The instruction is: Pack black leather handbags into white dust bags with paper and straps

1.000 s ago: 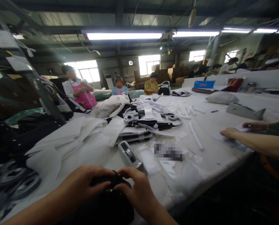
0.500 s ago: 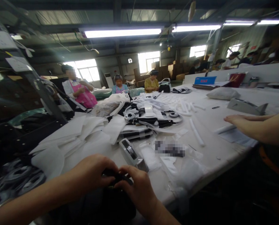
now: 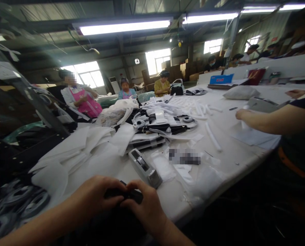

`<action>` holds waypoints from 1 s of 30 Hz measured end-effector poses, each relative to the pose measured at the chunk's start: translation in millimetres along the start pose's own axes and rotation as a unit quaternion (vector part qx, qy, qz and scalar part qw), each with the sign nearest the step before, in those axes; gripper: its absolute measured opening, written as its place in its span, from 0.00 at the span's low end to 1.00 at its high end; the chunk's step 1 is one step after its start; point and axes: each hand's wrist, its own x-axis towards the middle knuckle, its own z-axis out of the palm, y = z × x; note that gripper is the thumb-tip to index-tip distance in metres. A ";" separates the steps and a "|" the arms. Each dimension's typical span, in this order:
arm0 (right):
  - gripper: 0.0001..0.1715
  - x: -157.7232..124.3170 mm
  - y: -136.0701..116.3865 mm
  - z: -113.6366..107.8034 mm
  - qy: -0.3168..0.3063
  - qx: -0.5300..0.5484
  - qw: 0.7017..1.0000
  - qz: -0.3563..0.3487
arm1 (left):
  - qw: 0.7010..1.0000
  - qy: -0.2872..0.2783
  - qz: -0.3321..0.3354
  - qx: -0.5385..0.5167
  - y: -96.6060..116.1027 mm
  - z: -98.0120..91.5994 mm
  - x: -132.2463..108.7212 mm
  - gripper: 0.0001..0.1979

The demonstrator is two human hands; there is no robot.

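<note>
Both my hands meet at the near edge of a long white table (image 3: pixel 226 136). My left hand (image 3: pixel 97 194) and my right hand (image 3: pixel 143 206) are closed together on a small black object (image 3: pixel 128 194), with fingers curled over it. A larger dark item lies under and below my hands; its shape is hard to make out. Just beyond my right hand sits a grey tape dispenser (image 3: pixel 144 167).
White sheets (image 3: pixel 73 150) pile at left, black-and-white goods (image 3: pixel 162 124) heap mid-table, white tubes (image 3: pixel 213 136) lie right. A co-worker's arm (image 3: pixel 272 119) reaches in from the right over a sheet. Several people stand at the far end. Dark round parts (image 3: pixel 14 205) lie at lower left.
My hands keep hold of the black object, shifting slightly. The co-worker's hand at right has lifted and moved farther back. The camera view has tilted a little.
</note>
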 end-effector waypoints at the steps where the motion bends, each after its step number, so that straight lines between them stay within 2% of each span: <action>1: 0.21 0.0 2.3 -2.2 -0.020 0.028 0.999 0.002 | 1.000 0.002 0.002 -0.012 -2.8 1.9 -0.7 0.13; 3: 0.24 -0.7 7.7 -4.6 -0.038 0.074 0.996 0.012 | 1.000 -0.001 -0.001 -0.021 -6.0 5.8 -1.3 0.13; 7: 0.21 -3.3 14.7 0.2 0.000 0.113 0.993 0.036 | 1.000 -0.019 -0.009 0.015 -5.6 10.9 -0.1 0.11; 10: 0.21 -4.3 14.4 4.4 0.002 0.118 0.992 0.035 | 0.999 -0.022 -0.004 0.049 -7.1 14.0 0.2 0.11; 13: 0.22 -3.9 14.0 2.6 0.009 0.091 0.995 0.038 | 0.998 -0.012 0.003 0.058 -12.3 19.5 -0.6 0.13; 16: 0.16 -3.1 15.6 -3.1 0.016 0.025 0.999 0.037 | 0.999 0.001 0.009 0.045 -17.6 26.0 -1.3 0.15; 19: 0.12 -2.3 16.8 -8.4 -0.010 0.006 0.999 0.045 | 1.000 -0.004 0.012 0.027 -19.0 30.1 -2.7 0.14; 23: 0.15 -0.3 14.4 -12.4 -0.033 0.013 0.997 0.065 | 1.000 0.006 -0.001 0.031 -14.3 31.3 -5.2 0.11; 30: 0.18 -2.4 10.8 -9.9 -0.004 -0.008 1.000 0.013 | 0.999 0.042 0.015 -0.030 -9.6 26.4 -1.5 0.11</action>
